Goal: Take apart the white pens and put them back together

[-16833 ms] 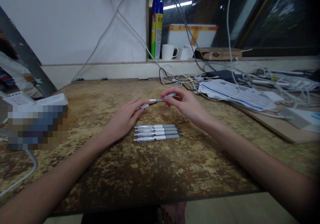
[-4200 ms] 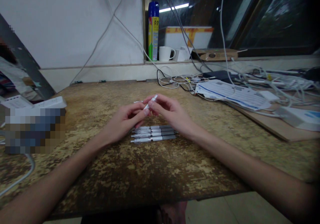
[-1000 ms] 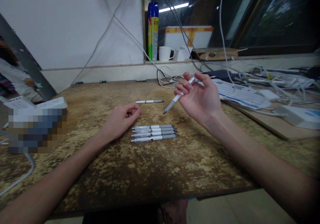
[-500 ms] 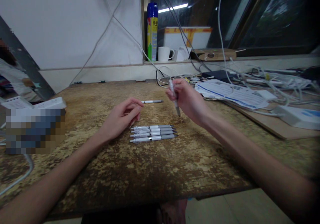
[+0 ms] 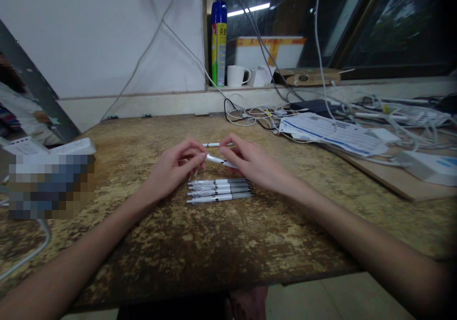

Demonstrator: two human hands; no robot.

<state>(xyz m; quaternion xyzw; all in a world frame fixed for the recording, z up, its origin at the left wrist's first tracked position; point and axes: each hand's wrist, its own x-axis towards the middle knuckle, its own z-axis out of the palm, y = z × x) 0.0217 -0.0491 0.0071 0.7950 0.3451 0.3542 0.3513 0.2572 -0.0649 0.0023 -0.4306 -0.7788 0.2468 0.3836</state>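
Between my two hands a white and grey pen (image 5: 216,159) is held a little above the table. The fingers of my right hand (image 5: 248,160) are closed on its right part. At its left end, the thumb and fingertips of my left hand (image 5: 182,160) pinch it. Just in front of my hands, several similar pens (image 5: 219,197) lie side by side in a row, grey ends to the right. Another pen (image 5: 213,145) lies behind my hands, partly hidden by my right fingers.
Papers (image 5: 328,132) and tangled cables cover the right of the worn wooden table (image 5: 214,244), beside a white power strip (image 5: 424,165). A spray can (image 5: 219,44) and white mug (image 5: 235,76) stand on the sill. More white power strips (image 5: 74,147) sit at left.
My right hand has come left and down with the pen, turning it from near upright to nearly level. Its left end has met my left fingers, which have barely moved.
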